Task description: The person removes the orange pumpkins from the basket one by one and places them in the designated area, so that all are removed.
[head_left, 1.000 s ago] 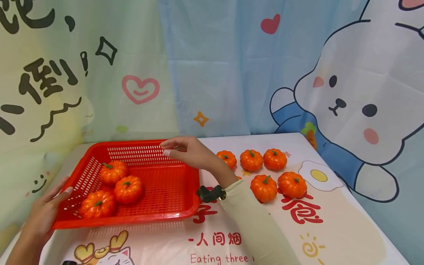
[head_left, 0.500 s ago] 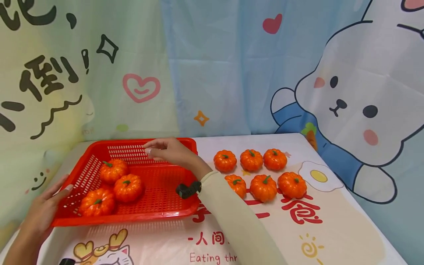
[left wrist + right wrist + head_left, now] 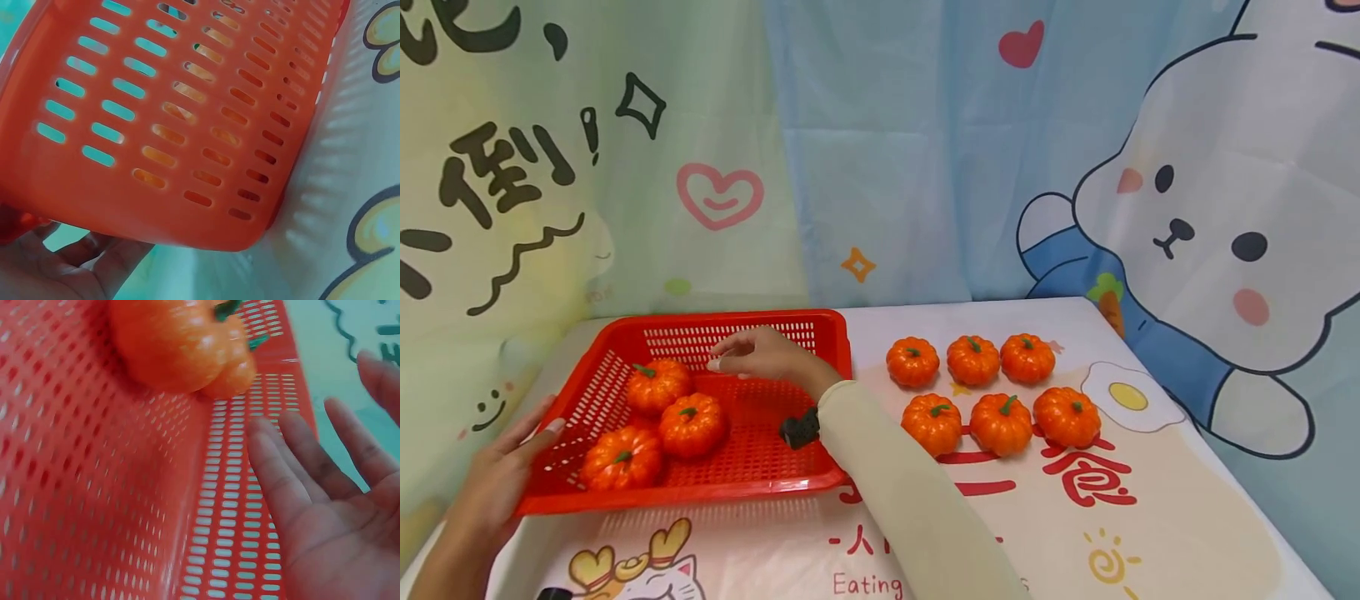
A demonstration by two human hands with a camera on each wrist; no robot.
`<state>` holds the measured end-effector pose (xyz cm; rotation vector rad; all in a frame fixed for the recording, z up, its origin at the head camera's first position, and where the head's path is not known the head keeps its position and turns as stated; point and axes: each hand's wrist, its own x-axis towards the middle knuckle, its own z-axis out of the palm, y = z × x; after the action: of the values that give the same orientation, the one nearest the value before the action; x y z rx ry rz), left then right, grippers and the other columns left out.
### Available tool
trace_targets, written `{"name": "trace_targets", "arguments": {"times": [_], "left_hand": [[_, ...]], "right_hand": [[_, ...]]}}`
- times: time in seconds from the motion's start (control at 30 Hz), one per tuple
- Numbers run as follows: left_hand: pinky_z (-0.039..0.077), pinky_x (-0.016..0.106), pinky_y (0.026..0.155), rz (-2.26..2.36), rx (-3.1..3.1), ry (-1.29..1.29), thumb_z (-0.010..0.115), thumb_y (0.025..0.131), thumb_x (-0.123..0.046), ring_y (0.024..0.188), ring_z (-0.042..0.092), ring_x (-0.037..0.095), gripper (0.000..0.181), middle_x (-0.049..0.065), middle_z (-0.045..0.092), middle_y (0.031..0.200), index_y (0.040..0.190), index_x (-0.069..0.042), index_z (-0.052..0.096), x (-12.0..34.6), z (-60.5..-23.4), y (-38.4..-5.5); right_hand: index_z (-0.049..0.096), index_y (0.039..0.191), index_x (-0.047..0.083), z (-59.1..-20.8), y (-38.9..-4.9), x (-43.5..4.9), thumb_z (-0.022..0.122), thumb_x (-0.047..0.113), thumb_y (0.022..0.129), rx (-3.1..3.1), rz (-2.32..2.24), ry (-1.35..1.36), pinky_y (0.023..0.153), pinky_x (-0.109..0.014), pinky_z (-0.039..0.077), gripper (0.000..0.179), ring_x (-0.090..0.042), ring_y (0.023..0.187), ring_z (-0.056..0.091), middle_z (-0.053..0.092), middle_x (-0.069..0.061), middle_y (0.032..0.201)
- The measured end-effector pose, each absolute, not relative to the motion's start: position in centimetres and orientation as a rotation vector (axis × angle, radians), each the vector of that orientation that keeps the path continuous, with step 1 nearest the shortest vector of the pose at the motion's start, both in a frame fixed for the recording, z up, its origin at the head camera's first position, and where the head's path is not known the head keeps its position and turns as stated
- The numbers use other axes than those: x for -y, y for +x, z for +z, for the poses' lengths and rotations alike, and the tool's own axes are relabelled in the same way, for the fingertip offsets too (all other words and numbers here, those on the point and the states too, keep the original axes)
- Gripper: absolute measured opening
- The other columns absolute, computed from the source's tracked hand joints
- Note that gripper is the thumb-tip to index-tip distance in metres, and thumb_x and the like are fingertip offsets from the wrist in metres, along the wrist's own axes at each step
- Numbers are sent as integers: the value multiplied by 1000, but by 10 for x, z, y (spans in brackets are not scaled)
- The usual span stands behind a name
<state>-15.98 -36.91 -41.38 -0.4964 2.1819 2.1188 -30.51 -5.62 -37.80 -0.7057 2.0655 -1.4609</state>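
A red plastic basket [image 3: 760, 425] with slotted walls stands on the left part of the table, holding three small orange pumpkins with green stems: one at the back [image 3: 658, 387], one in the middle [image 3: 692, 427], one at the front left [image 3: 622, 461]. My left hand [image 3: 505, 475] grips the basket's left rim; the left wrist view shows its fingers [image 3: 119, 262] at the edge beside the slotted wall. Over the basket's inside, right of the pumpkins, hovers my right hand [image 3: 767, 354]. Its fingers [image 3: 281, 469] are spread and relaxed in the right wrist view, holding nothing.
Two rows of orange pumpkins [image 3: 973, 360] sit right of the basket on the printed tablecloth [image 3: 1187, 500]. A curtain [image 3: 880, 167] with cartoon prints hangs behind the table. A dark object [image 3: 555, 593] shows at the bottom edge.
My right hand has moved left and slightly down, from the basket's right rim to over its middle, uncovering the pumpkins on the right. The left hand keeps its grip on the basket.
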Motion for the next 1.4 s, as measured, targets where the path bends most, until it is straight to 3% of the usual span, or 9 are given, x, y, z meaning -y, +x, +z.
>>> {"name": "trace_targets", "arguments": {"times": [0.23, 0.47, 0.6, 0.7, 0.8, 0.97, 1.1, 1.27, 1.4], "left_hand": [[57, 34, 57, 2155, -2178, -470, 58, 98, -32, 69, 68, 11, 62, -28, 56, 95, 152, -36, 26, 367, -414, -160], [58, 34, 59, 2110, -2189, -495, 58, 98, -36, 71, 68, 11, 65, -25, 53, 96, 153, -35, 24, 365, -418, -164], [58, 32, 61, 2110, -2189, -486, 58, 97, -37, 72, 68, 8, 65, -19, 52, 114, 153, -35, 25, 359, -419, -165], [58, 32, 61, 2123, -2171, -466, 57, 99, -34, 72, 68, 9, 64, -21, 54, 111, 153, -34, 24, 354, -420, -165], [57, 33, 59, 2144, -2157, -435, 55, 100, -31, 70, 69, 12, 63, -29, 56, 90, 153, -32, 23, 352, -420, -165], [57, 32, 58, 2127, -2172, -424, 54, 100, -32, 69, 69, 13, 61, -28, 56, 88, 153, -33, 23, 351, -418, -165], [57, 33, 60, 2126, -2175, -426, 56, 99, -33, 71, 69, 11, 63, -27, 54, 92, 153, -33, 24, 351, -418, -167], [58, 31, 64, 2089, -2192, -430, 56, 99, -36, 76, 66, 5, 65, -13, 49, 118, 154, -33, 22, 350, -420, -170], [58, 30, 65, 2090, -2191, -436, 55, 99, -35, 77, 65, 4, 64, -11, 48, 119, 154, -34, 22, 348, -419, -169]], "right_hand": [[65, 128, 12, -382, -299, 69, 73, 31, 88, -2196, -1200, -829, 85, -22, 47, 45, -9, 109, 55, 65, 3, 116], [56, 139, 19, -384, -294, 78, 74, 32, 87, -2196, -1025, -843, 102, -26, 39, 56, -10, 131, 42, 54, 3, 138], [50, 144, 22, -390, -294, 80, 73, 34, 87, -2195, -955, -874, 104, -27, 36, 63, -8, 134, 38, 46, 8, 145], [48, 146, 22, -395, -294, 79, 74, 33, 87, -2180, -942, -893, 103, -25, 37, 65, -8, 133, 39, 45, 9, 146], [48, 146, 21, -398, -293, 78, 75, 31, 86, -2172, -931, -896, 102, -23, 37, 67, -7, 132, 40, 46, 8, 145], [48, 146, 26, -400, -293, 76, 77, 31, 84, -2189, -836, -891, 104, -24, 35, 68, -6, 135, 34, 40, 11, 149], [51, 143, 24, -401, -294, 74, 79, 31, 83, -2226, -811, -886, 102, -23, 37, 67, -7, 133, 37, 42, 7, 147], [54, 140, 22, -402, -295, 71, 80, 30, 82, -2273, -820, -855, 98, -22, 40, 64, -8, 128, 44, 47, 6, 143], [54, 141, 21, -401, -296, 70, 79, 26, 83, -2269, -817, -855, 97, -21, 40, 63, -8, 127, 44, 49, 6, 142]]}}
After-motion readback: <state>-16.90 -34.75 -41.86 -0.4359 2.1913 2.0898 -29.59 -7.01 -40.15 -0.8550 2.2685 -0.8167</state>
